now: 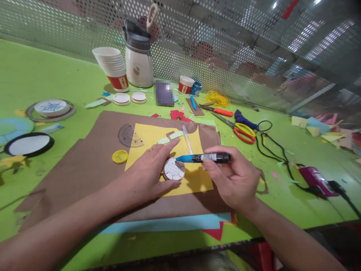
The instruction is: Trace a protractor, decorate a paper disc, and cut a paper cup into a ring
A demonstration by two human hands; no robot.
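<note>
Yellow paper [146,141] under a white disc [174,169], left hand [152,171] pinching its rim. Right hand [234,178], fingers closed round a marker [207,158], tip on the disc.

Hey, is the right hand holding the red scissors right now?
No, the right hand grips a blue-tipped marker, while the red scissors lie apart on the green table.

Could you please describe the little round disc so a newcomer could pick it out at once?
On the yellow sheet atop the big brown paper, the left hand pinches a small white disc at the tip of the blue marker in the right hand. Unlike the plain yellow cap nearby, it bears drawn grid lines.
</note>
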